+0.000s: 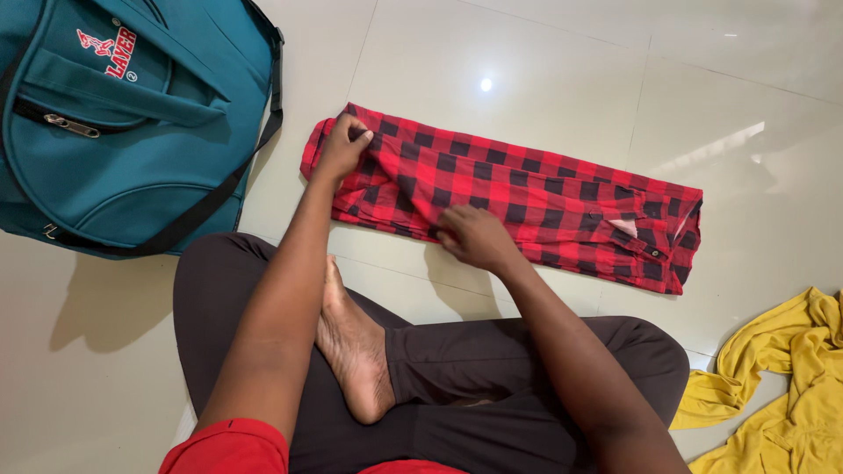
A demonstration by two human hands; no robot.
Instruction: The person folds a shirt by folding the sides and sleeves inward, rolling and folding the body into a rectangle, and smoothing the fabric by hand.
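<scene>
Where the frame ends, much is cut off: the teal bag [123, 123] loses its top and left side, the yellow garment [781, 386] runs off the right and bottom edges, and both of the person's arms leave at the bottom below a strip of red sleeve. The red and black checked shirt [500, 193], folded into a long narrow band, lies flat on the pale tiled floor [544, 79] straight ahead of the crossed legs, collar end to the right. The left hand [344, 145] sits on the shirt's left end, fingers curled down and pinching a bit of cloth at the top corner. The right hand [474, 235] lies on the near edge about mid-length, fingers bent and pressed onto the fabric; whether cloth is caught under them I cannot tell, as the knuckles hide the fingertips. A bare foot [356, 351] rests on the dark trousers between the arms. The shirt's left end lies near the bag's black strap [219, 189], apart from it. Beyond the shirt's far edge the tiles lie open; on the right a gap of floor separates shirt and yellow garment.
</scene>
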